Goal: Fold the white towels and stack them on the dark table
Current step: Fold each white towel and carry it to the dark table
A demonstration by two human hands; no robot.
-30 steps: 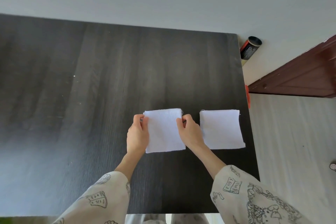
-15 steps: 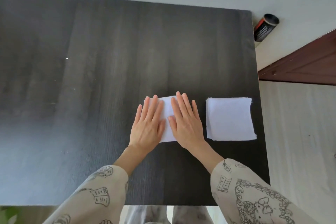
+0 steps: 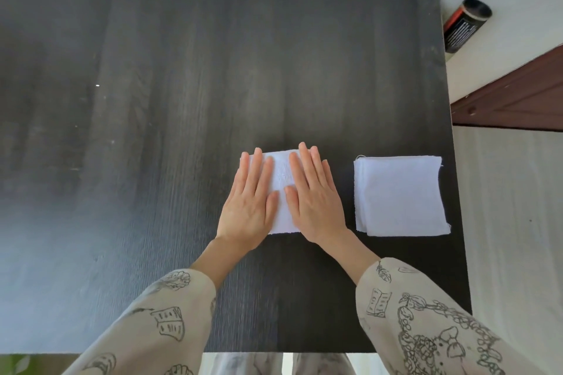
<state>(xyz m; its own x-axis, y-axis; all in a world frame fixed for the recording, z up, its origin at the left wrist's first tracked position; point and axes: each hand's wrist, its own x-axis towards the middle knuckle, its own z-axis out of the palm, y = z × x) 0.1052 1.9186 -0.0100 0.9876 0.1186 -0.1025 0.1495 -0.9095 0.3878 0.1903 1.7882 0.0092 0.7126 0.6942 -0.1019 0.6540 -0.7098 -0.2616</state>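
Observation:
A small folded white towel [image 3: 281,179] lies on the dark table [image 3: 152,131], right of centre. My left hand [image 3: 249,204] lies flat on its left half, fingers straight. My right hand [image 3: 313,198] presses flat on its right half, fingers straight too. Only a strip of the towel shows between the hands. To the right, near the table's right edge, sits a stack of folded white towels [image 3: 400,196], untouched.
A black and orange can [image 3: 463,24] lies on the floor beyond the table's far right corner. A brown wooden furniture piece [image 3: 518,100] stands to the right. The table's near edge runs close to my sleeves.
One second ago both hands pinched the towel's far corners. They then laid it down folded and now press flat on it, slightly farther apart than half a second ago.

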